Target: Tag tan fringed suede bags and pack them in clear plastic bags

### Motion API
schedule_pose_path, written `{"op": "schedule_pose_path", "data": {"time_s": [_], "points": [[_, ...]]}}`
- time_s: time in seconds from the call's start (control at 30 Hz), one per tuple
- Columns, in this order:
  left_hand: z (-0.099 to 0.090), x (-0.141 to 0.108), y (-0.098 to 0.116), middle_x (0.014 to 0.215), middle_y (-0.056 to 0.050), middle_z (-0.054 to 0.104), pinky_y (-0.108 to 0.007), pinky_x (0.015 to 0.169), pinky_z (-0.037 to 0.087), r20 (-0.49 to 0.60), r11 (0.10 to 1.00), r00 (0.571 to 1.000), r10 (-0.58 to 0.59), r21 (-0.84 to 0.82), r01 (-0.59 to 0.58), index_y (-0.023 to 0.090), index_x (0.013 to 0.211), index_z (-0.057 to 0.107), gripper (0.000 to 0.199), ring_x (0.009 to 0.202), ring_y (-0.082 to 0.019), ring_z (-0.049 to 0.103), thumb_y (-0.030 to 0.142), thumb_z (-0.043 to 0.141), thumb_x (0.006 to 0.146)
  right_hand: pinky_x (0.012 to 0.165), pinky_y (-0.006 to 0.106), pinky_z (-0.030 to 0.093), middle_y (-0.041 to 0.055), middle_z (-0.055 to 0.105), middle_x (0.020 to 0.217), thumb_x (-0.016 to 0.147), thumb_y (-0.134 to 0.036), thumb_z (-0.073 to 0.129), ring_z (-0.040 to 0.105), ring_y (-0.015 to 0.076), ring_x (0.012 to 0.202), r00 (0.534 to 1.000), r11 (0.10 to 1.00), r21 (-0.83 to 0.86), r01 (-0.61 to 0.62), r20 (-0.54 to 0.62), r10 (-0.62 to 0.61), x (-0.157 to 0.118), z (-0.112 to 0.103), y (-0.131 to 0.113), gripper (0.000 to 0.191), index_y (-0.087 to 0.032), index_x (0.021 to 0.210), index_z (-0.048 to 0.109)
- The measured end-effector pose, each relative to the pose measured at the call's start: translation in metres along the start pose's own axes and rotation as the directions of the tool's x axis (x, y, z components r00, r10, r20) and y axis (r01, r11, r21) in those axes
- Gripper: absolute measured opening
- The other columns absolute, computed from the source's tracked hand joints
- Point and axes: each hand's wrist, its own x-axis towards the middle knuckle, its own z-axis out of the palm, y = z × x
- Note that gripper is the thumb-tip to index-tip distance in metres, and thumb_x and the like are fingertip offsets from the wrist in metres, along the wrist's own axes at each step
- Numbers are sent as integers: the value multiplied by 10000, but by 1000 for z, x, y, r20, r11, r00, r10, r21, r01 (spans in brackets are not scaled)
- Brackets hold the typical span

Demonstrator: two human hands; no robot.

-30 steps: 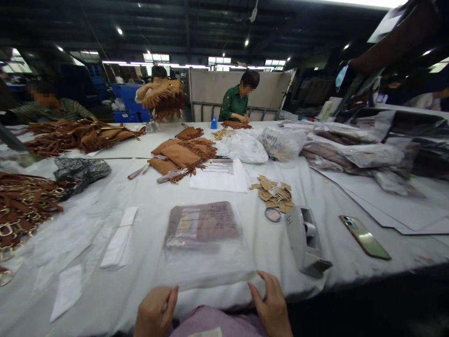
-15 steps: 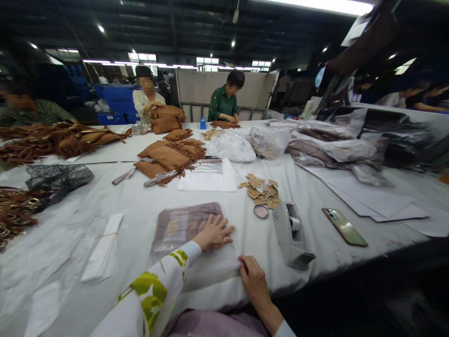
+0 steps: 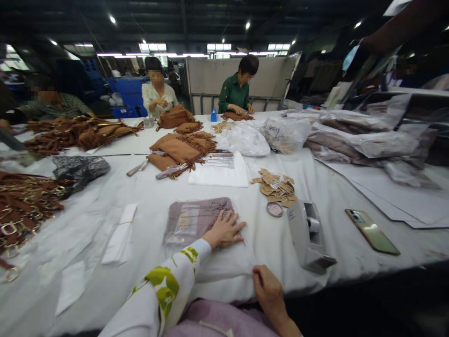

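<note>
Head view: left hand [image 3: 224, 229] lies flat, fingers spread, on the bagged cloth [image 3: 198, 220] mid-counter [image 3: 140, 187]. Right hand [image 3: 268, 289] pinches the bag's near edge (at the counter's front). Tape dispenser [image 3: 307, 236] just right.

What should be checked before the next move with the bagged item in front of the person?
1. Left hand flat on the clear bag: ok.
2. Right hand pinching the bag's near edge: ok.
3. Folded item inside lies flat: ok.
4. Bag mouth sealed: cannot tell.
5. Tape dispenser standing beside the bag on the right: ok.
6. Phone lying apart from the bag: ok.
</note>
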Motion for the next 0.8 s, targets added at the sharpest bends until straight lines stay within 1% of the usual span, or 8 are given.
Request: {"op": "schedule_pose_path", "data": {"time_s": [0.13,0.17,0.23,0.3,0.37,0.47,0.67,0.8], "points": [[-11,-63,-9,1521,-108,260,-605,1086,150,-323,974,921,-216,-6,227,310,1437,287,646,1386,-366,184,553,456,863,645,330,502,57,602,794,922,-349,432,598,197,664,992,993,-39,-112,-67,110,5,3,4,218,-186,1024,534],[-11,-90,-15,1498,-117,300,-581,1086,189,-424,940,846,-323,-40,339,293,1432,301,615,1367,-349,237,487,476,875,650,336,508,62,608,805,920,-370,435,600,199,661,992,993,-36,-115,-57,113,5,4,5,238,-187,1031,539],[-5,-148,-29,1390,-159,432,-523,1041,314,-566,800,601,-565,-198,566,221,1417,325,579,1278,-315,389,413,464,889,651,333,522,69,634,830,925,-382,420,618,199,662,995,995,-23,-94,-28,93,6,5,7,248,-195,1019,554],[8,-203,-44,1158,-177,582,-468,876,460,-508,604,379,-773,-410,683,123,1417,289,660,1048,-292,569,440,474,868,647,324,536,70,667,848,931,-379,405,647,202,678,998,997,-22,-68,-12,67,6,6,10,253,-201,999,571],[24,-241,-53,860,-79,631,-404,703,505,-316,425,287,-904,-593,684,77,1408,267,718,744,-241,628,458,479,839,645,322,550,68,695,850,931,-388,400,671,208,684,999,998,-45,-49,-22,48,5,7,12,271,-201,985,589],[43,-262,-52,647,43,541,-323,616,482,-151,334,337,-929,-732,593,109,1383,313,683,559,-177,576,428,490,805,632,311,565,56,718,823,931,-387,395,684,202,643,999,996,-87,-7,-32,4,4,5,14,292,-194,968,612],[51,-273,-33,624,77,453,-245,466,430,-49,290,484,-874,-852,437,174,1341,369,544,434,-114,488,396,425,849,709,277,569,59,720,866,939,-294,432,699,192,730,988,983,-99,152,-6,-153,-9,-9,20,209,-176,999,593],[56,-304,-43,802,-17,610,-331,712,526,-223,525,549,-805,-698,486,193,1315,431,432,688,-167,623,316,333,913,791,313,556,89,688,978,936,-282,432,679,205,829,983,977,-106,184,26,-183,-6,-24,35,308,-162,1207,520]]}}
